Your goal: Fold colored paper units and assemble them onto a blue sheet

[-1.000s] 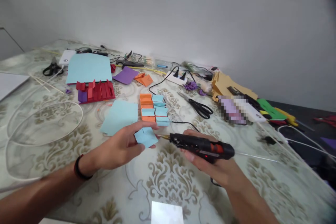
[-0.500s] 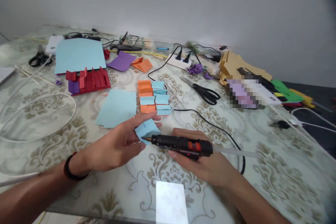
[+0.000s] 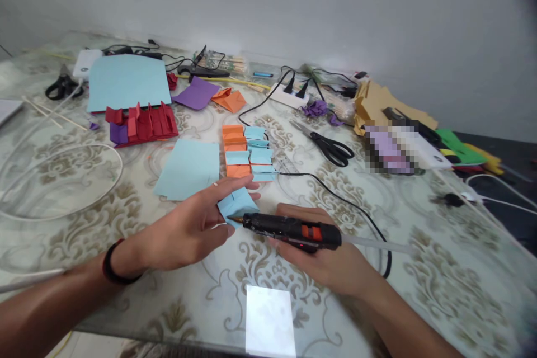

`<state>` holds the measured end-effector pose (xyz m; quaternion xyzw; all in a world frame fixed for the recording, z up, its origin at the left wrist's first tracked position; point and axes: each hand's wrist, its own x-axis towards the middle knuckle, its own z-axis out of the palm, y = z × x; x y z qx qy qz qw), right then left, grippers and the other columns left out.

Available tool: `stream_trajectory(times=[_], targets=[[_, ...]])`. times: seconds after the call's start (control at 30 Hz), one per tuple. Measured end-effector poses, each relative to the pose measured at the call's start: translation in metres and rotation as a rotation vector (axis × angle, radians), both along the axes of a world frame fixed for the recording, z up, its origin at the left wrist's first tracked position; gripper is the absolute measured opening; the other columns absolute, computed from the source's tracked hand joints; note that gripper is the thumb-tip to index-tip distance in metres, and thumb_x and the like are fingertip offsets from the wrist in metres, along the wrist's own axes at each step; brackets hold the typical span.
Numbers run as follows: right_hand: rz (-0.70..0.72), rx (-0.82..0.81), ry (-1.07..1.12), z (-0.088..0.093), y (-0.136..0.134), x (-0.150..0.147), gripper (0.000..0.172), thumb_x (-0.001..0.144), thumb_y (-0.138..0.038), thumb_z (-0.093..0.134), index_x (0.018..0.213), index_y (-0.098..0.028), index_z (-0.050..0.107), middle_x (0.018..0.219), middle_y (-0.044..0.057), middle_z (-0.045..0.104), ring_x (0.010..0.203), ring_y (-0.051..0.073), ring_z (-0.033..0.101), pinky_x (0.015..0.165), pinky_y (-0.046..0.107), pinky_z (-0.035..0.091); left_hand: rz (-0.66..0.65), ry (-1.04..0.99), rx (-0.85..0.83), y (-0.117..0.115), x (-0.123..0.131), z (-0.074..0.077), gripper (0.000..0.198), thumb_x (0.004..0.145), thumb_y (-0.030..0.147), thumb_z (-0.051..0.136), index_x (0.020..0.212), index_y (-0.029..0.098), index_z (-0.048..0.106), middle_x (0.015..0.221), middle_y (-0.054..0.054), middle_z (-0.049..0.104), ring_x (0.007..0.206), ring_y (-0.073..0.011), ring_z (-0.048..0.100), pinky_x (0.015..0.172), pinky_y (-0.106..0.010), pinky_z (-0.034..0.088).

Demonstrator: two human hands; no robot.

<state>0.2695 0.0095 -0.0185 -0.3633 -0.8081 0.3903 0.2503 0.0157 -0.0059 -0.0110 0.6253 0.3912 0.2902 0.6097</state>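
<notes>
We see matt paper in the blue square (image 3: pixel 240 199), smooth plastic on the hot-glue gun (image 3: pixel 289 230), brassy metal at its nozzle (image 3: pixel 236 218), and a glossy tablecloth (image 3: pixel 184 313).

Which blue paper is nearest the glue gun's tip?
The small folded one, in the left hand. It alone is held; the loose sheets, large sheet and blue flaps lie farther from the glue gun.

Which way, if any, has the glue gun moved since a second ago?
Yes, the glue gun moved left and farther from the power strip.
</notes>
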Motion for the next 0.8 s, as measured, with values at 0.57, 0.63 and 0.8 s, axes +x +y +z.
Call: stream_trajectory(times=[0.57, 0.63, 0.8], targets=[[-0.104, 0.041, -0.064, -0.0010, 0.0026, 0.0022, 0.028, 0.088, -0.020, 0.065, 0.068, -0.024, 0.047, 0.061, -0.003, 0.050, 0.055, 0.015, 0.051, 0.055, 0.029, 0.041, 0.015, -0.086, 0.045, 0.0007, -0.0010, -0.0053, 0.074, 0.096, 0.010, 0.061, 0.160, 0.039, 0.039, 0.166, -0.004, 0.045, 0.146, -0.0292, 0.051, 0.119, -0.050, 0.047], [-0.125, 0.047, -0.065, -0.0019, 0.0025, 0.0030, 0.028, 0.088, -0.020, 0.066, 0.068, -0.024, 0.047, 0.061, -0.003, 0.051, 0.056, 0.016, 0.052, 0.057, 0.030, 0.043, 0.015, -0.093, 0.035, 0.0006, -0.0016, -0.0063, 0.073, 0.097, 0.010, 0.060, 0.160, 0.038, 0.038, 0.167, -0.005, 0.044, 0.147, -0.0287, 0.050, 0.119, -0.049, 0.046], [-0.128, 0.016, -0.080, 0.0000, 0.0038, 0.0043, 0.029, 0.089, -0.023, 0.064, 0.067, -0.023, 0.046, 0.061, -0.003, 0.049, 0.057, 0.015, 0.051, 0.056, 0.029, 0.041, 0.016, -0.127, 0.036, 0.0004, -0.0032, -0.0106, 0.071, 0.097, 0.010, 0.060, 0.160, 0.035, 0.040, 0.167, -0.007, 0.043, 0.149, -0.0269, 0.048, 0.123, -0.046, 0.042]])
